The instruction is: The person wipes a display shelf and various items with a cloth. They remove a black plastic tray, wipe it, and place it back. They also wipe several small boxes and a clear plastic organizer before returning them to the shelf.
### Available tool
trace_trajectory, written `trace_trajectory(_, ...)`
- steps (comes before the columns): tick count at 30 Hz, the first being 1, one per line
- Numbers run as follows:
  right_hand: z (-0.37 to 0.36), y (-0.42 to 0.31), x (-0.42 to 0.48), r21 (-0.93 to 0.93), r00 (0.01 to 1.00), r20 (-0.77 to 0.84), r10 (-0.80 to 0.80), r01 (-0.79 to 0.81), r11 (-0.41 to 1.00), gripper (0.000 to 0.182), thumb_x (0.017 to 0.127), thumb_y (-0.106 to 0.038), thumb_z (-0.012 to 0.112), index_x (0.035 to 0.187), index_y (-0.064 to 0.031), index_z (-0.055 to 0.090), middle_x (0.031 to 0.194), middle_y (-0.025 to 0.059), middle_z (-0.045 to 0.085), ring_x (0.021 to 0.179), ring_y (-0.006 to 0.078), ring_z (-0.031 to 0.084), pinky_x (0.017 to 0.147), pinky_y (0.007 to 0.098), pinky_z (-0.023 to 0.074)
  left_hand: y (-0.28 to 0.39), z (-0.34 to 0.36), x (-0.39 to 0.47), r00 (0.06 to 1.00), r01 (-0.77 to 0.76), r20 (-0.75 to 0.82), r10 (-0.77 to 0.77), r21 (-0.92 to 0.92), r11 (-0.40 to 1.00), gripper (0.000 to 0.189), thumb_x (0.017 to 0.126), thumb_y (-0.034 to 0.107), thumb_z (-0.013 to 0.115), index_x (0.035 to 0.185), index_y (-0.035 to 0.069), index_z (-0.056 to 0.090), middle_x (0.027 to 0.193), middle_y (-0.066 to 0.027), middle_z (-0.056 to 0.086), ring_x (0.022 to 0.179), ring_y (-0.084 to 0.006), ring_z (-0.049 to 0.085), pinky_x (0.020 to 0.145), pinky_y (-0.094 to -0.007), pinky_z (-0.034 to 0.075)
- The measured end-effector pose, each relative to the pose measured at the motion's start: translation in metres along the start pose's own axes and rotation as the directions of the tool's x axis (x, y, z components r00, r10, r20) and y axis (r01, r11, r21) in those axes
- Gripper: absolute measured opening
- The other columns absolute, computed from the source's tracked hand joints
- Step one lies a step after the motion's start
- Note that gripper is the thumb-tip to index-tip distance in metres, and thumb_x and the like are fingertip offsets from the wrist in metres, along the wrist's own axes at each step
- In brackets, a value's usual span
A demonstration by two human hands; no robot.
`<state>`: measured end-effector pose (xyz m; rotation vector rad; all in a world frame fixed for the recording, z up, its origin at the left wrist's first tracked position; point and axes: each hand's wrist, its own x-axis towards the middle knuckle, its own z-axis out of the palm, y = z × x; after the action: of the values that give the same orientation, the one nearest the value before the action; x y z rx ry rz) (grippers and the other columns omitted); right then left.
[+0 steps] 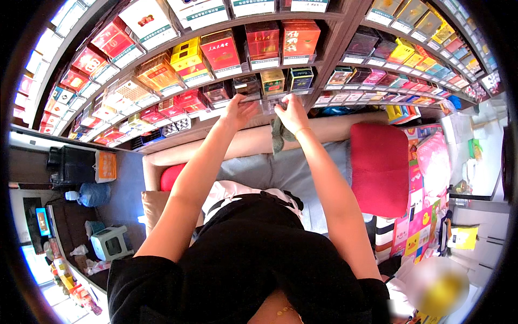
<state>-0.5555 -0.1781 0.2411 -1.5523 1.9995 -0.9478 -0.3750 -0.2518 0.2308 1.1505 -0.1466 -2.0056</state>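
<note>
My right hand point(292, 115) grips a grey-green cloth point(278, 137), which hangs down over the sofa's backrest. Its fingertips are beside a clear plastic holder point(270, 106) at the lowest shelf row; whether they touch it is not plain. My left hand point(239, 113) is palm up at the front of the same row, thumb and fingers apart. Just beyond its thumb stands a dark pack point(247, 86). Blur hides whether those fingers hold any clear plastic. A gold-and-green pack point(273, 81) and a dark blue pack point(301, 78) stand behind the right hand.
Shelves point(332, 44) of cigarette packs and cartons curve across the far side. Between me and them is a sofa point(251, 162) with a red cushion point(379, 170). A water bottle point(94, 194) and a plastic stool point(110, 243) are at left. A person point(404, 279) is at lower right.
</note>
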Motion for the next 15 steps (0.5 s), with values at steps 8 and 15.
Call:
trace_trajectory(8,0.0,-0.02,0.023,-0.275,0.982,0.048,0.183,-0.163,0.948,0.051,0.079,-0.035,0.064,0.106,0.0021,0.041,0.111,0.0213,0.044,0.093,0.0372,0.058,0.075,0.0441,0.0503,0.006,-0.005,0.002,0.998,0.037,0.036,-0.042,0.117,0.992,0.032,0.078,0.021,0.059,0.102,0.003,0.048,0.098,-0.0132,0.055,0.094,-0.0266,0.058,0.082,-0.0459,0.049)
trace_trajectory(15,-0.003,0.005,0.026,0.171,0.985,0.014,0.171,-0.171,0.97,0.033,0.077,-0.032,0.058,0.08,0.0007,0.058,0.085,0.021,0.061,0.081,0.0377,0.058,0.071,0.0434,0.0457,0.011,0.005,-0.016,0.996,0.086,-0.031,-0.081,0.187,0.979,0.033,0.078,0.023,0.059,0.103,0.004,0.05,0.109,-0.0129,0.058,0.096,-0.0249,0.06,0.08,-0.0434,0.05)
